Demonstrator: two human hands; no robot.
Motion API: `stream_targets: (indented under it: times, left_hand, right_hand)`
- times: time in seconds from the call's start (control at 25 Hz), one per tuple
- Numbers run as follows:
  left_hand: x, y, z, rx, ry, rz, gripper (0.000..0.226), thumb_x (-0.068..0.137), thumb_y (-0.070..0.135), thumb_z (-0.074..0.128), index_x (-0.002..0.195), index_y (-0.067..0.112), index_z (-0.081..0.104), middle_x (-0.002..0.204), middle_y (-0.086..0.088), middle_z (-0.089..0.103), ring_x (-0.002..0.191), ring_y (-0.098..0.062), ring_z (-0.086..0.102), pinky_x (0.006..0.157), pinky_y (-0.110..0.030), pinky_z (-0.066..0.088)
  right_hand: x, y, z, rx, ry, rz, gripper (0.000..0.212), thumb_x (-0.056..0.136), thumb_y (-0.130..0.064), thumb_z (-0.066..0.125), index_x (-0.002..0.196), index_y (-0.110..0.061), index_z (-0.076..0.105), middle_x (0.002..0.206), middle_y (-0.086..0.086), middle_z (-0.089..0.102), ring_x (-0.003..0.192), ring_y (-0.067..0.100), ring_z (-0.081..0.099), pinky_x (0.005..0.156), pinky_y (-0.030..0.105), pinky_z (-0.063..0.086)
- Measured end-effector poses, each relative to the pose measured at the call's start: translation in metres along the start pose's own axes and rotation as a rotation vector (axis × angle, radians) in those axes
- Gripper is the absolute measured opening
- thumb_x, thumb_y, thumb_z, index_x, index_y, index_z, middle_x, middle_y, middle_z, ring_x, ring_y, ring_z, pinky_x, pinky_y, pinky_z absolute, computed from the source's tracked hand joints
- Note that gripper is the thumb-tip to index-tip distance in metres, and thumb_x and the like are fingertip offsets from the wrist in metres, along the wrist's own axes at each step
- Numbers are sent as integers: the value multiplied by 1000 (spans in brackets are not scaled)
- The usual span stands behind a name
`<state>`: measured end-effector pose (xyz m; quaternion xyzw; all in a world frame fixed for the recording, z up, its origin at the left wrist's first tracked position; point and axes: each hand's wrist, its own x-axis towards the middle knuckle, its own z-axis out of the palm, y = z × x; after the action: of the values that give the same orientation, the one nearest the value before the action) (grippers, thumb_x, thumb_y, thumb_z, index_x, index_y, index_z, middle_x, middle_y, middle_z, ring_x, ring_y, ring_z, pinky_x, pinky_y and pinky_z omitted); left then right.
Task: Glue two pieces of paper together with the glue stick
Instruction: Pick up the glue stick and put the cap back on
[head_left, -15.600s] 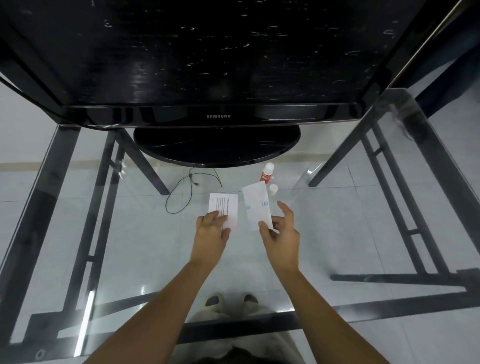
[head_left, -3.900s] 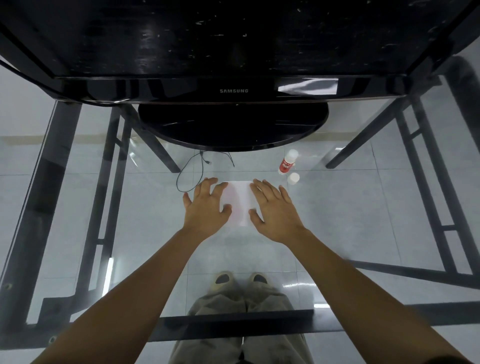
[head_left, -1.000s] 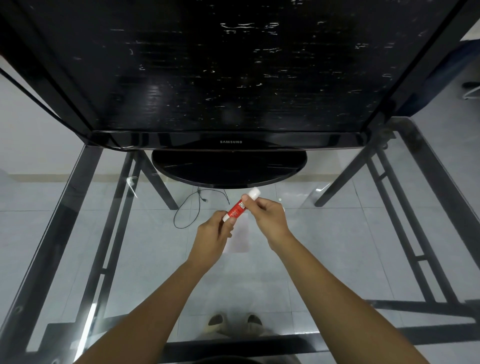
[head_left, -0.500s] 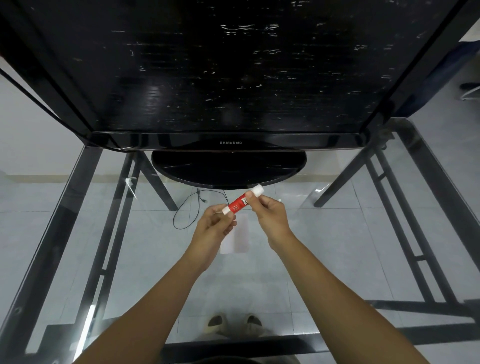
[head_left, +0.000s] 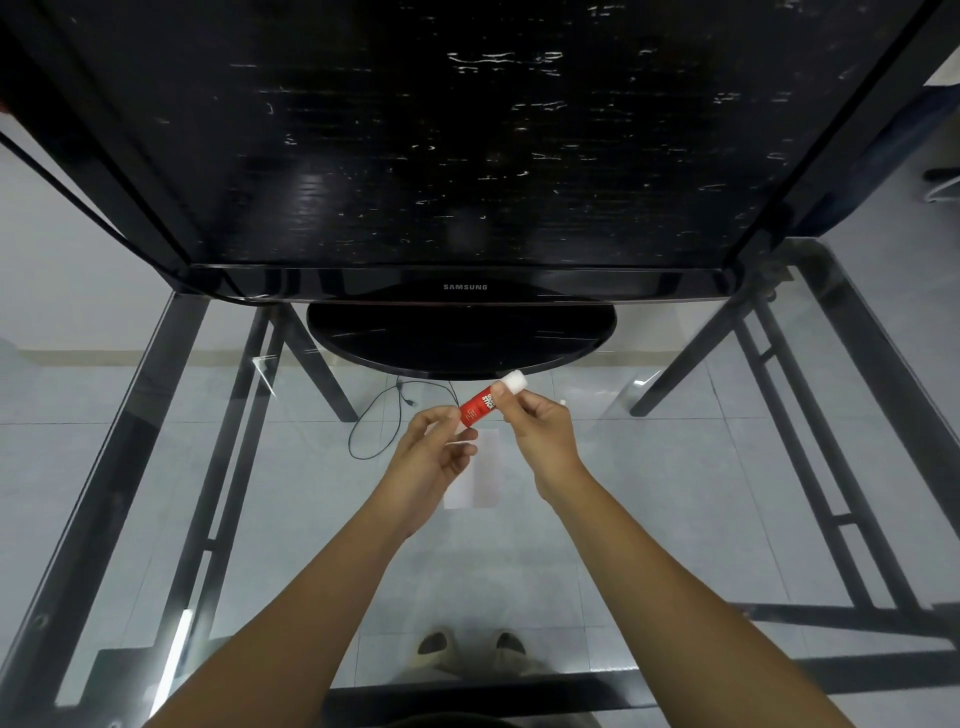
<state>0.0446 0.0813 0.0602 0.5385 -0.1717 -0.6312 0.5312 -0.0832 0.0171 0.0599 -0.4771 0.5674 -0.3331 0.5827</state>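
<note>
red glue stick (head_left: 479, 409) is off the glass now, held tilted between both hands above the paper (head_left: 475, 480). right hand (head_left: 540, 423) pinches it just under the white end, left hand (head_left: 431, 449) pinches the lower end. seconds ago both palms lay flat on the paper and the stick stood alone. so pressing looks done; my read: winding the glue down, capping next. small white bit (head_left: 562, 401) behind the right hand is probably the cap. paper lies flat on the glass table (head_left: 156, 467), near the tv stand (head_left: 460, 338).
</note>
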Motion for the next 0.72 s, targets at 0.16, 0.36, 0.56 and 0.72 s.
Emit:
stream_targets:
  times: [0.16, 0.36, 0.56, 0.72]
  left_hand:
    - [1, 0, 1, 62, 18, 63, 29, 93, 36, 48, 92, 11, 62, 65, -1, 58, 61, -11, 51, 68, -23, 46]
    - [6, 8, 2, 128, 55, -184, 45, 91, 52, 43, 73, 14, 60, 54, 0, 52, 47, -9, 42, 53, -21, 39]
    - [4, -2, 1, 76, -2, 100, 20, 92, 34, 51, 97, 17, 60, 76, 0, 66, 65, -12, 53, 70, -25, 45]
    - [3, 0, 2, 186, 69, 4, 44, 91, 51, 41, 80, 14, 63, 55, 2, 56, 54, -10, 47, 61, -24, 42]
  right_hand:
    - [-1, -3, 2, 7, -11, -11, 29, 77, -54, 63, 58, -32, 65, 48, -14, 41, 48, -2, 41, 49, 6, 38]
    - [-1, -1, 2, -5, 10, -16, 36, 78, -52, 63, 69, -17, 67, 51, -11, 42, 50, 1, 41, 52, 10, 38]
    - [-1, -2, -1, 24, 10, -26, 34, 77, -54, 63, 58, -26, 62, 50, -11, 39, 50, 0, 39, 50, 8, 37]
    - [0, -2, 0, -9, -6, -26, 35, 75, -55, 63, 68, -21, 66, 51, -9, 43, 48, 2, 40, 48, 9, 37]
